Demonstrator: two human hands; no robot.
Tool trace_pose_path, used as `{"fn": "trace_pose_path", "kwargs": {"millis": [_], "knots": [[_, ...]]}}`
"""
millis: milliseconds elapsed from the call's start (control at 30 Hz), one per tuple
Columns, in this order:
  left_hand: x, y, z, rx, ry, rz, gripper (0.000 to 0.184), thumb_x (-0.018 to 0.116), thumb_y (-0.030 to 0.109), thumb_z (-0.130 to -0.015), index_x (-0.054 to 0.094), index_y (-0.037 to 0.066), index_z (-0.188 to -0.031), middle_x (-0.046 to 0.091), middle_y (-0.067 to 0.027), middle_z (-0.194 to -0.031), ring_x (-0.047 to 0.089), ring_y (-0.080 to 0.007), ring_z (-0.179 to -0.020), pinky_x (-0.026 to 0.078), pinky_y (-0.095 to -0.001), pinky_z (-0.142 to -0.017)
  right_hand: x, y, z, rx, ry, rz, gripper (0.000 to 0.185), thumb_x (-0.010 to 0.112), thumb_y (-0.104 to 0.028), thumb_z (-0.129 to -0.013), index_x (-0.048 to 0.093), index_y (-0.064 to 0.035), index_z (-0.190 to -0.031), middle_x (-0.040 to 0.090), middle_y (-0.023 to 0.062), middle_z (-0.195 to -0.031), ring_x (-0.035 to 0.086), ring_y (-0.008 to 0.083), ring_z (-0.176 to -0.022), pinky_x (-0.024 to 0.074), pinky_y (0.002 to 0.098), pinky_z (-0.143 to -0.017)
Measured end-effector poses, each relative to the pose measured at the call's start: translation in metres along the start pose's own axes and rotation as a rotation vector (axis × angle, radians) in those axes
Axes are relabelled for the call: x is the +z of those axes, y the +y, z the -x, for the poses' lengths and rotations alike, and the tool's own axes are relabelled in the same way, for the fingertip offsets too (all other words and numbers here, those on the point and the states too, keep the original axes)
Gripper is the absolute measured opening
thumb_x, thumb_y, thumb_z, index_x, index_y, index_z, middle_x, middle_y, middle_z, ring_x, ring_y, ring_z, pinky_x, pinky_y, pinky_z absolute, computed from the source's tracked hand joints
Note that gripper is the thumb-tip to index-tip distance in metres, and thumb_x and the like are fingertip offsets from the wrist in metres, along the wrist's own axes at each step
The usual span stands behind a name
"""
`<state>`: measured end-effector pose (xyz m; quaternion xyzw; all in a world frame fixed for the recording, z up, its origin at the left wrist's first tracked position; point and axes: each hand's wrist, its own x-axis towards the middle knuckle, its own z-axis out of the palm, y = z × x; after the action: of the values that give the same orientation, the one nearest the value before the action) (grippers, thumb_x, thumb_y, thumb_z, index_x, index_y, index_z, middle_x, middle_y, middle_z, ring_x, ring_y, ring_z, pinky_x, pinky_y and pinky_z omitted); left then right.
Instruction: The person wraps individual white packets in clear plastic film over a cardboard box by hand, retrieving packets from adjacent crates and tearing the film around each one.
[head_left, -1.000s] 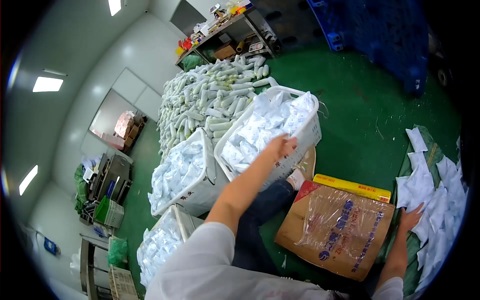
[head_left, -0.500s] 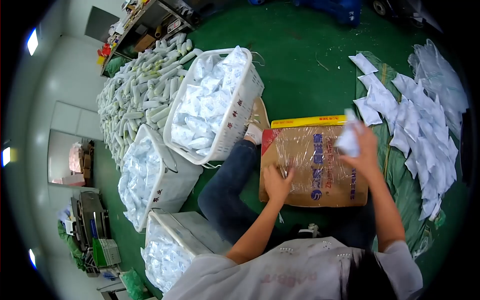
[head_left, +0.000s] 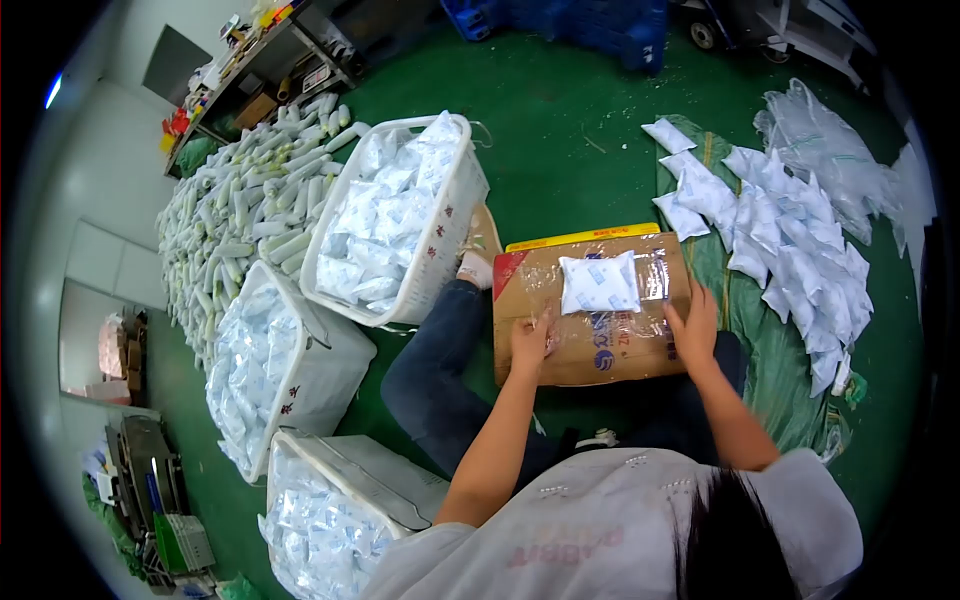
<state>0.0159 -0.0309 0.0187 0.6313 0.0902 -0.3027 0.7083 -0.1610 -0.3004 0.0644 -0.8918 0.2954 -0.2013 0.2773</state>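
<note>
A white pillow-shaped packet with pale blue print [head_left: 600,282] lies flat on a cardboard box [head_left: 560,362] in front of me. Clear, shiny plastic film [head_left: 655,280] covers part of the box top around the packet. My left hand [head_left: 530,340] is closed at the lower left of the packet, its fingertips pinching what looks like the film's edge. My right hand [head_left: 695,325] rests at the box's right side, thumb and fingers apart, with nothing seen in it.
White baskets full of packets [head_left: 478,215] stand at my left. A pile of whitish, wrapped long pieces [head_left: 245,210] lies behind them. More packets [head_left: 790,240] are heaped on green sheeting [head_left: 745,300] at my right. A yellow box [head_left: 580,237] borders the cardboard box's far edge.
The packet from my right hand now lies on the box, released. My right hand has come down to the box's right side. The whole view has shifted, and the box is turned slightly.
</note>
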Motion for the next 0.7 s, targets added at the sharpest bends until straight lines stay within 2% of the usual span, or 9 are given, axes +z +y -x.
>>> {"fn": "trace_pose_path", "kwargs": {"millis": [67,100,167,233,433,467,567,633,700], "knots": [[0.018,0.008,0.025,-0.105,0.041,-0.113,0.021,0.07,0.02,-0.092,0.059,0.005,-0.083,0.057,-0.0049,-0.066,0.054,-0.015,-0.049,0.043,-0.0275,-0.042,0.008,0.023,0.049,0.087,0.026,0.186,0.083,0.083,-0.032,-0.073,0.045,-0.0048,-0.141,0.045,0.0232,-0.141,0.045,0.0427,-0.125,0.0391,0.0481,-0.104],[0.019,0.003,0.027,-0.155,0.028,-0.126,0.02,0.069,0.02,-0.092,0.059,0.005,-0.084,0.057,-0.0044,-0.066,0.053,-0.0145,-0.049,0.043,-0.0273,-0.041,0.012,0.023,0.061,0.094,-0.021,0.214,0.085,0.084,-0.033,-0.071,0.044,-0.0048,-0.141,0.045,0.0236,-0.14,0.044,0.043,-0.126,0.0391,0.0486,-0.103],[0.013,-0.016,0.028,-0.26,0.021,-0.145,0.021,0.068,0.021,-0.092,0.059,0.004,-0.085,0.055,-0.0034,-0.065,0.052,-0.0136,-0.048,0.043,-0.0269,-0.041,0.023,0.013,0.065,0.152,0.085,0.16,0.083,0.084,-0.036,-0.071,0.047,-0.0074,-0.139,0.045,0.0222,-0.14,0.043,0.0415,-0.127,0.0381,0.0501,-0.103],[0.002,-0.031,0.024,-0.265,-0.013,-0.172,0.021,0.065,0.023,-0.094,0.06,0.004,-0.087,0.056,-0.0028,-0.067,0.052,-0.013,-0.051,0.045,-0.027,-0.043,0.032,0.007,0.053,0.262,0.119,0.173,0.072,0.083,-0.034,-0.071,0.053,-0.0084,-0.132,0.045,0.0214,-0.14,0.043,0.0403,-0.129,0.0355,0.0499,-0.104],[-0.013,-0.036,0.05,-0.208,0.103,-0.036,0.025,0.056,0.027,-0.099,0.061,0.004,-0.091,0.058,-0.0025,-0.072,0.052,-0.0123,-0.052,0.047,-0.0269,-0.045,0.044,-0.009,0.042,0.127,0.198,0.218,0.029,0.076,-0.02,-0.08,0.064,-0.0046,-0.102,0.047,0.0174,-0.14,0.042,0.0379,-0.13,0.0314,0.0487,-0.107],[-0.014,-0.034,0.054,-0.214,0.143,0.007,0.026,0.055,0.027,-0.099,0.062,0.003,-0.091,0.059,-0.0024,-0.072,0.052,-0.0124,-0.052,0.047,-0.0268,-0.045,0.046,-0.008,0.042,0.097,0.244,0.198,0.016,0.072,-0.014,-0.083,0.064,-0.0056,-0.094,0.052,0.0143,-0.134,0.044,0.0369,-0.128,0.0325,0.0501,-0.105],[-0.026,-0.032,0.059,-0.232,0.129,-0.012,0.022,0.054,0.025,-0.101,0.063,0.005,-0.096,0.058,-0.0019,-0.07,0.052,-0.0119,-0.053,0.049,-0.0269,-0.048,0.033,0.008,0.042,0.032,0.063,0.168,0.014,0.07,-0.013,-0.084,0.064,-0.0067,-0.094,0.059,0.0156,-0.121,0.051,0.0375,-0.118,0.039,0.048,-0.096],[-0.037,-0.017,0.075,-0.133,0.127,-0.166,0.024,0.054,0.024,-0.101,0.064,0.004,-0.094,0.058,-0.0026,-0.068,0.052,-0.0115,-0.053,0.049,-0.0271,-0.048,0.018,0.018,0.054,0.06,0.049,-0.015,0.013,0.068,-0.011,-0.087,0.061,-0.0014,-0.094,0.065,0.0199,-0.088,0.061,0.0426,-0.081,0.0491,0.0443,-0.068],[-0.055,-0.001,0.105,-0.038,0.111,-0.297,0.026,0.053,0.022,-0.102,0.066,0.003,-0.09,0.059,-0.0034,-0.064,0.053,-0.0106,-0.052,0.047,-0.0254,-0.049,-0.013,0.024,0.07,-0.035,-0.021,-0.12,0.012,0.067,-0.009,-0.088,0.06,0.0,-0.093,0.061,0.0177,-0.074,0.063,0.0352,-0.068,0.049,0.0411,-0.062]]}}
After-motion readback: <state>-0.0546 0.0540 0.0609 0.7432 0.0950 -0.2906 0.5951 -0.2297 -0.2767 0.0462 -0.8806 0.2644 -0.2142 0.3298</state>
